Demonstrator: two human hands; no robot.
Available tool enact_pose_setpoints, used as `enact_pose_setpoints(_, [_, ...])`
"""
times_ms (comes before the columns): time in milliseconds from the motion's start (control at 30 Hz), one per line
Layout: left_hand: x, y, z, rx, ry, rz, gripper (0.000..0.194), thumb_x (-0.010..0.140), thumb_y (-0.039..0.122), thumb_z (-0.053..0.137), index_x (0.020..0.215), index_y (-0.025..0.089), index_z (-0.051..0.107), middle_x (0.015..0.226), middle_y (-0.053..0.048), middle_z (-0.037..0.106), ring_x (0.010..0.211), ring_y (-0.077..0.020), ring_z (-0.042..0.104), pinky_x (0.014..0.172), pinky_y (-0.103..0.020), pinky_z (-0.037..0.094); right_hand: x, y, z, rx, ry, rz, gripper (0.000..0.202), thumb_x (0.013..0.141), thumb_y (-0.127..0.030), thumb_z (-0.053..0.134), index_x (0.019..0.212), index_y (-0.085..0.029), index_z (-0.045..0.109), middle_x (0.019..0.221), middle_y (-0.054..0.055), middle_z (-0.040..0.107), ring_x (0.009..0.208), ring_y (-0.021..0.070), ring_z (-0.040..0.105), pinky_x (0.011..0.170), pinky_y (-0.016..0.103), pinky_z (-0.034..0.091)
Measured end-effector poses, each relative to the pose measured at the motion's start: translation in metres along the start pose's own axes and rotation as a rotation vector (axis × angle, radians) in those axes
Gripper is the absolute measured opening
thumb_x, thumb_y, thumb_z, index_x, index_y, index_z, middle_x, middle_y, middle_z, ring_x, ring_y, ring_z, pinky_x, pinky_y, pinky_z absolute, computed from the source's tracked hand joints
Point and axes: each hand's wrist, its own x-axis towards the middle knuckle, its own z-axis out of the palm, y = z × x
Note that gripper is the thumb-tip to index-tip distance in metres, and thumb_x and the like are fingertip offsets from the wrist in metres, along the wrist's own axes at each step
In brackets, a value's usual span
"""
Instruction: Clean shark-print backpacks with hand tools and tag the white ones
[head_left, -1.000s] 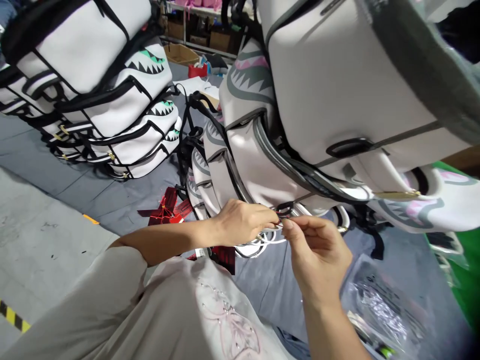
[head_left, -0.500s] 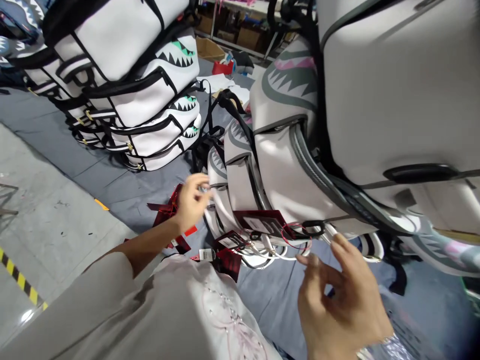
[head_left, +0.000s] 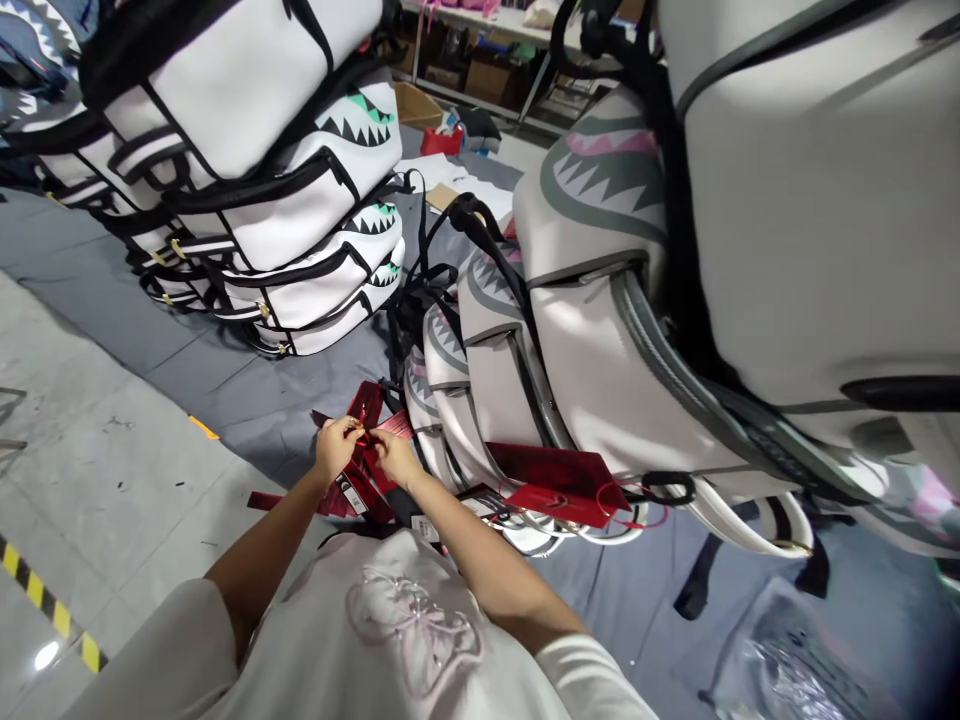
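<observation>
1. Far left: grey floor (head_left: pixel 67 420), crossed at its lower edge by yellow-and-black striped tape (head_left: pixel 49 603).
2. Left: a pile of white backpacks (head_left: pixel 225 110) with black trim; jagged teeth with green patches show at their right ends.
3. Beneath the pile: a table (head_left: pixel 255 400) with a dark grey covering.
4. Centre left: the left hand (head_left: pixel 339 450), its thumb and fingers pinched on the upper part of a bunch of red tags (head_left: pixel 375 490). The bunch lies on the table, just left of the grey-trimmed pile.
5. Right of the bunch: the right hand (head_left: pixel 397 458), fingertips bent in at the same spot, close to the left hand's; whether they grip anything cannot be told.
6. Background, centre: a shelf (head_left: pixel 517 25) holding boxes.
7. Centre right: a separate red tag (head_left: pixel 559 485), lying across the front of the lower backpacks, its red string near a black loop (head_left: pixel 670 488).
8. Right: a pile of pale backpacks (head_left: pixel 615 370) with grey trim and teeth.
9. Lower right: a clear plastic bag (head_left: pixel 795 660) on the table.
</observation>
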Motion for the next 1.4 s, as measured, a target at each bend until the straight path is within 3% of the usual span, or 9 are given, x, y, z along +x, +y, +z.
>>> enact_pose_setpoints(200, [0.000, -0.007, -0.004, -0.041, -0.063, 0.061, 0.015, 0.087, 0.032, 0.059, 0.092, 0.021, 0.067, 0.091, -0.005, 0.068, 0.092, -0.0195, 0.064, 0.088, -0.030, 0.049, 0.011, 0.001, 0.010, -0.104, -0.037, 0.046, 0.024, 0.095, -0.018, 0.050, 0.106, -0.023, 0.071, 0.111, 0.004, 0.074, 0.102, 0.0152, 0.067, 0.086, 0.020, 0.046])
enact_pose_setpoints(333, [0.002, 0.005, -0.003, -0.060, -0.112, 0.059, 0.012, 0.086, 0.029, 0.061, 0.088, 0.020, 0.067, 0.088, -0.005, 0.069, 0.090, -0.0191, 0.063, 0.086, -0.030, 0.048, 0.007, 0.004, 0.009, -0.188, -0.094, 0.082, 0.022, 0.092, -0.025, 0.058, 0.112, -0.023, 0.066, 0.115, 0.004, 0.072, 0.103, 0.0150, 0.066, 0.082, 0.020, 0.044])
enact_pose_setpoints(567, [0.014, 0.010, -0.012, -0.118, -0.254, 0.090, 0.010, 0.084, 0.028, 0.063, 0.090, 0.021, 0.067, 0.091, -0.002, 0.071, 0.085, -0.0154, 0.063, 0.085, -0.027, 0.047, -0.005, 0.002, 0.015, -0.333, -0.089, 0.175, 0.027, 0.096, -0.021, 0.041, 0.113, -0.018, 0.063, 0.114, 0.013, 0.070, 0.105, 0.0241, 0.065, 0.087, 0.035, 0.040])
enact_pose_setpoints(733, [0.021, 0.007, -0.023, -0.166, -0.323, 0.124, 0.007, 0.078, 0.027, 0.068, 0.082, 0.022, 0.067, 0.084, -0.001, 0.069, 0.092, -0.0185, 0.061, 0.097, -0.033, 0.043, -0.015, 0.001, 0.012, -0.384, -0.033, 0.202, 0.028, 0.096, -0.021, 0.040, 0.112, -0.013, 0.062, 0.108, 0.018, 0.070, 0.102, 0.0277, 0.065, 0.093, 0.042, 0.033])
enact_pose_setpoints(833, [0.023, 0.005, -0.019, -0.239, -0.343, 0.118, 0.008, 0.078, 0.027, 0.068, 0.082, 0.021, 0.065, 0.091, -0.002, 0.071, 0.098, -0.0190, 0.062, 0.100, -0.035, 0.041, -0.017, 0.003, 0.010, -0.381, -0.006, 0.193, 0.027, 0.096, -0.020, 0.041, 0.110, -0.014, 0.063, 0.110, 0.017, 0.070, 0.108, 0.0292, 0.060, 0.098, 0.046, 0.027])
enact_pose_setpoints(1033, [0.019, -0.001, -0.001, -0.458, -0.392, 0.094, 0.016, 0.079, 0.030, 0.063, 0.084, 0.016, 0.057, 0.088, -0.005, 0.070, 0.086, -0.0161, 0.066, 0.088, -0.031, 0.049, -0.022, 0.012, 0.007, -0.321, 0.009, 0.178, 0.024, 0.097, -0.024, 0.045, 0.102, -0.013, 0.066, 0.106, 0.016, 0.071, 0.105, 0.0276, 0.058, 0.092, 0.042, 0.029])
enact_pose_setpoints(1200, [0.018, -0.003, 0.003, -0.541, -0.357, 0.094, 0.024, 0.076, 0.037, 0.066, 0.086, 0.016, 0.057, 0.092, -0.005, 0.069, 0.087, -0.0157, 0.064, 0.090, -0.032, 0.049, -0.028, 0.021, 0.001, -0.211, 0.031, 0.134, 0.020, 0.097, -0.028, 0.047, 0.093, -0.020, 0.066, 0.103, 0.005, 0.071, 0.102, 0.0213, 0.058, 0.088, 0.034, 0.031])
enact_pose_setpoints(1400, [0.016, -0.002, 0.006, -0.533, -0.318, 0.109, 0.020, 0.073, 0.032, 0.067, 0.083, 0.018, 0.057, 0.088, -0.003, 0.069, 0.086, -0.0159, 0.065, 0.091, -0.033, 0.049, -0.038, 0.014, -0.015, -0.138, 0.148, 0.109, 0.025, 0.098, -0.026, 0.041, 0.102, -0.019, 0.065, 0.103, 0.009, 0.071, 0.104, 0.0222, 0.057, 0.097, 0.035, 0.027])
